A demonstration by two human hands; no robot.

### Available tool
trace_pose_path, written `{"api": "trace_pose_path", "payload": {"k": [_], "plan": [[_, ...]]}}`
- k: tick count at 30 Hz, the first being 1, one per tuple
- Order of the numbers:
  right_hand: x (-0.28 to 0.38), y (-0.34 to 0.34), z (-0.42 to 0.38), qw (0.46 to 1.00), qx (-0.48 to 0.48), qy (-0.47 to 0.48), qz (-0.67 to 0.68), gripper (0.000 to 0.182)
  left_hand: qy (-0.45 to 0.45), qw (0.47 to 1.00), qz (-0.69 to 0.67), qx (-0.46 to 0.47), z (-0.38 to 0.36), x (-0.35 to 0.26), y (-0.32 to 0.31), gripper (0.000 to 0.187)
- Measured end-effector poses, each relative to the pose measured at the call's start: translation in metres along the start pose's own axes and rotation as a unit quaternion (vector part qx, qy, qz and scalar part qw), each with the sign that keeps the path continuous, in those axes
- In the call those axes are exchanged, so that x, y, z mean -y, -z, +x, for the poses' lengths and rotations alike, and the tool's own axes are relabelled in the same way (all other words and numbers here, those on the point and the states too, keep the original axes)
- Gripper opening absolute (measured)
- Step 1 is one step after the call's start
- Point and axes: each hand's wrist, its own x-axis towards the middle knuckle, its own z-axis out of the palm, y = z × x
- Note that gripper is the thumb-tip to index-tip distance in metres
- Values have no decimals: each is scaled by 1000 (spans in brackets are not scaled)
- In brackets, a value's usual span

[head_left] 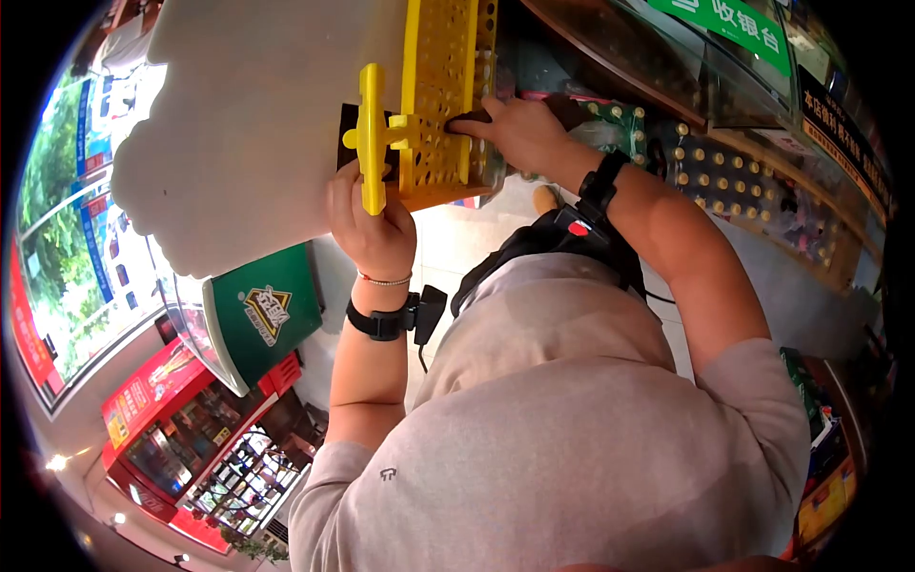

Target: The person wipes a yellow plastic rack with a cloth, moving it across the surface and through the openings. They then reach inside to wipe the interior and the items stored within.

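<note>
A yellow perforated plastic basket (434, 157) stands at the edge of a large white board with a scalloped side (257, 124). At its left side is a yellow plastic bar (373, 143) with a rounded knob and short cross pieces. My left hand (370, 229) is closed round the lower end of this bar; part of its fingers is hidden behind it. On the basket's right wall, my right hand (524, 133) grips with its fingertips reaching over into the basket. A dark panel (349, 143) shows behind the bar.
Several packed bottles with pale caps (724, 176) stand on the right, below a glass counter with a green sign (729, 24). A green box-like unit with a logo (272, 310) is at lower left, near a red display fridge (191, 429). Pale floor tiles (453, 238) show below the basket.
</note>
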Motion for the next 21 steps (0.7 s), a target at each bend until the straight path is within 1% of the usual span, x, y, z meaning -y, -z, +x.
{"api": "trace_pose_path", "payload": {"k": [1, 2, 3, 4, 6, 7, 8, 9, 10, 12, 13, 16, 17, 19, 20, 21], "plan": [[1, 2, 0, 1000, 13, -5, -24, 71, 2, 1000, 1, 5, 1, -1, 0, 30], [5, 0, -1, 995, 16, -27, 90, 69, -8, 1000, 2, 5, 1, -1, 0, 30], [11, -5, -4, 978, 21, -50, 204, 66, -18, 1000, 2, 6, 1, -1, 1, 30], [15, -10, -5, 947, 23, -72, 313, 64, -28, 1000, 3, 5, 2, -1, 1, 31], [10, -21, 0, 838, 69, -79, 535, 68, -30, 999, 12, 4, 1, 0, 0, 33], [6, -25, 2, 771, 84, -78, 626, 69, -33, 999, 17, 3, 1, 1, 0, 33], [7, -18, 1, 693, 97, -75, 710, 70, -20, 1000, 18, 5, 0, 1, 0, 32], [5, -4, -7, 605, 132, -103, 779, 64, -8, 1000, 17, 5, -1, 1, -1, 31], [3, -5, -7, 560, 142, -110, 809, 62, 4, 1000, 16, 8, -1, 0, -1, 30], [2, -11, -8, 463, 164, -122, 862, 58, 0, 1000, 10, 13, 2, -4, 1, 29], [3, -14, -7, 441, 177, -133, 870, 55, 0, 1000, 9, 15, 3, -5, 2, 28], [12, -18, -8, 405, 139, -148, 891, 57, -13, 1000, 4, 14, 4, -4, 1, 27], [15, -14, -7, 452, 147, -160, 865, 64, -12, 1000, 8, 15, 4, -3, 1, 27], [18, -4, -12, 637, 141, -146, 744, 70, -10, 1000, 12, 14, 4, -3, 0, 26], [19, 6, -16, 719, 136, -137, 667, 72, -16, 1000, 9, 12, 4, -4, 0, 26], [20, 35, -23, 765, 181, -176, 592, 75, -21, 1000, 7, 9, 5, -4, 0, 26]]}}
